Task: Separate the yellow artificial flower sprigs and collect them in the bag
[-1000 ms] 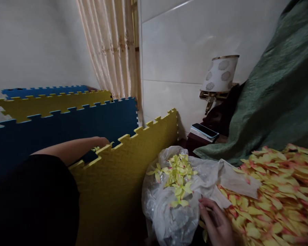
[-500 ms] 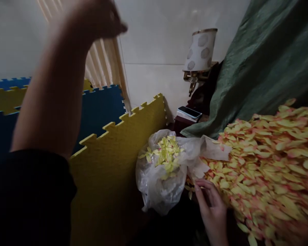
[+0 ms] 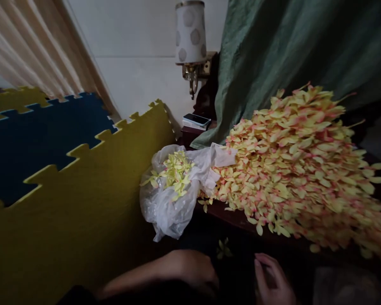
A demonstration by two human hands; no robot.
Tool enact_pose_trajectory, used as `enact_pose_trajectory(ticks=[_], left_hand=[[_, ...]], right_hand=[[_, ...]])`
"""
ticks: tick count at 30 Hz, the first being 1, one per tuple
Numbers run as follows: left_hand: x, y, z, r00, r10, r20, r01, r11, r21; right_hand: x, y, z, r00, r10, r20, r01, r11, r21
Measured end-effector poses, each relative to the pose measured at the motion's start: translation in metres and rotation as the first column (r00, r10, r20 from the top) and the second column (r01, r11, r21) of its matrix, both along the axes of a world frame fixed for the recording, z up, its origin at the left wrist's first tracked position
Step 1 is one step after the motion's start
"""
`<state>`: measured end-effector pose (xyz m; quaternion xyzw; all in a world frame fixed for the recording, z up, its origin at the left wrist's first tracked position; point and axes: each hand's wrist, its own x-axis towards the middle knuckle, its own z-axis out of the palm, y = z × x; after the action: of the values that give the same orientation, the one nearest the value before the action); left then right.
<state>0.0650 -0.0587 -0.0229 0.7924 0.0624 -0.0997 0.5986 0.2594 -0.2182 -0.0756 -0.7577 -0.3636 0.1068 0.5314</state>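
Note:
At the bottom, my left hand (image 3: 193,267) shows its back, with the fingers curled down and closed; whatever they may hold is hidden. To its right, my right hand (image 3: 273,279) is pinched, thumb and forefinger tips almost together; anything between them is too small to make out. A single yellow-green flower (image 3: 224,249) lies on dark cloth between the two hands. Beyond my left hand sits a crumpled clear plastic bag (image 3: 169,220) with small yellow flowers (image 3: 178,169) on top. A large heap of yellow-and-pink flowers (image 3: 292,165) rises above my right hand.
A yellow foam mat (image 3: 114,178) stands upright on the left, with a blue mat (image 3: 51,131) behind it. At the back are a wall lamp (image 3: 191,36), a phone (image 3: 197,120) and a green curtain (image 3: 257,67). A dark tabletop edge (image 3: 231,216) shows below the heap.
My left hand has come down from high at the upper left to the bottom middle. My right hand sits lower in view, away from the bag's edge. The view has turned right.

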Motion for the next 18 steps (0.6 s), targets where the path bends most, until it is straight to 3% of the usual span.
enact_pose_trajectory(ticks=[2,3,7,12,15,18], left_hand=[[-0.003,-0.004,-0.039,0.957,0.232,-0.176,-0.210,0.968,0.136],[-0.001,-0.003,-0.054,0.933,0.292,-0.209,-0.261,0.952,0.161],[0.031,-0.003,-0.092,0.844,0.463,-0.272,-0.415,0.884,0.218],[0.065,-0.022,-0.111,0.818,0.485,-0.309,-0.473,0.873,0.118],[0.058,-0.025,-0.112,0.798,0.501,-0.333,-0.520,0.853,0.039],[0.040,-0.027,-0.109,0.767,0.537,-0.350,-0.593,0.803,-0.067]], right_hand=[[0.005,-0.020,-0.024,0.998,-0.005,-0.060,-0.006,0.981,-0.192],[0.004,-0.026,-0.034,0.994,-0.006,-0.107,-0.024,0.961,-0.274],[-0.012,-0.019,-0.062,0.978,-0.034,-0.206,-0.058,0.905,-0.422],[-0.026,0.027,-0.078,0.976,-0.116,-0.183,0.013,0.875,-0.485],[-0.028,0.039,-0.075,0.972,-0.111,-0.206,0.006,0.891,-0.454],[-0.037,0.032,-0.059,0.964,-0.101,-0.244,0.005,0.931,-0.365]])
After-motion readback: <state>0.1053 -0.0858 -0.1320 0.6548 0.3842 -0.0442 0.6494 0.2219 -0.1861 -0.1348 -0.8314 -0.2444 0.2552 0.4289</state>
